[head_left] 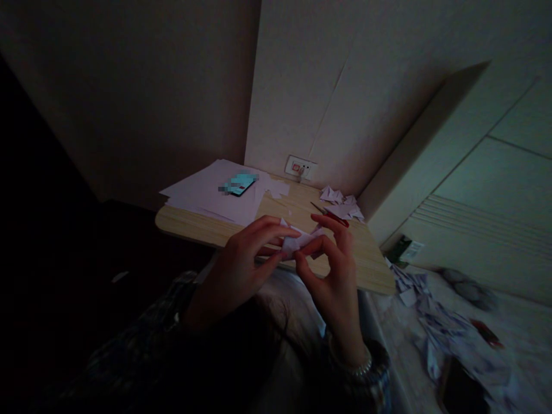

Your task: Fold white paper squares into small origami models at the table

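Between both hands, just above the near edge of the small wooden table (194, 226), is a folded piece of white paper (297, 238). My left hand (254, 253) grips its left end, fingers laid over the top and thumb below. On the other side, my right hand (330, 259) pinches the paper between thumb and fingers, with one finger raised. Part of the paper is hidden behind the fingers. Beyond my right hand lie red-handled scissors (336, 217), partly beside a group of folded paper pieces (342, 204).
Large white sheets (202, 187) lie on the table's left, a lit phone (241, 183) on top. Small paper scraps (278, 188) are nearby. A wall socket (301, 167) is behind. On the bed (517, 345) at right are many folded papers (440, 316) and a grey object (468, 287).
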Available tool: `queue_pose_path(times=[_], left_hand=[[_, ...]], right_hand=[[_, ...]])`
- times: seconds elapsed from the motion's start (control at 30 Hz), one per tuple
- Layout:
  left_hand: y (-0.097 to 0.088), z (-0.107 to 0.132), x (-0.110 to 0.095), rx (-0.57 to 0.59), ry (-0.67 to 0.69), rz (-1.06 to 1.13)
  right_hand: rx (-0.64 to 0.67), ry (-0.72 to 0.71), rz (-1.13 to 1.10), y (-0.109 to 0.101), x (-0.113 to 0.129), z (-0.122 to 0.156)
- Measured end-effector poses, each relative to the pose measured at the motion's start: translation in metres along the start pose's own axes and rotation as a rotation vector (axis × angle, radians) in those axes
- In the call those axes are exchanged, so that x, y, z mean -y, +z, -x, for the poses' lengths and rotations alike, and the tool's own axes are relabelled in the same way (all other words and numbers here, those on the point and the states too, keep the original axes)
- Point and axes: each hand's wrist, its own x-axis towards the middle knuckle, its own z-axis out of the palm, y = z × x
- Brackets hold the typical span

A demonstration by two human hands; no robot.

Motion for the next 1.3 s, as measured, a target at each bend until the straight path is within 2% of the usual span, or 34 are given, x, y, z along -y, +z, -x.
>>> queue_pose_path(times=[0.53,0.7,0.97,1.1,1.3], left_hand=[[0.000,0.001,0.001,-0.040,-0.048,0.013],[0.003,0.001,0.001,-0.058,0.006,-0.039],[0.001,0.003,0.010,-0.061,-0.036,0.017],[0.001,0.005,0.014,-0.046,-0.062,0.035],[0.001,0.004,0.016,-0.017,-0.065,0.004]], right_hand=[[-0.006,-0.045,0.026,-0.002,-0.002,0.000],[-0.030,-0.001,0.005,0.004,0.004,0.000],[-0.011,0.028,-0.091,-0.001,0.002,0.002],[-0.015,-0.001,-0.007,-0.002,0.001,0.003],[0.050,-0.091,0.104,0.000,-0.001,0.002]])
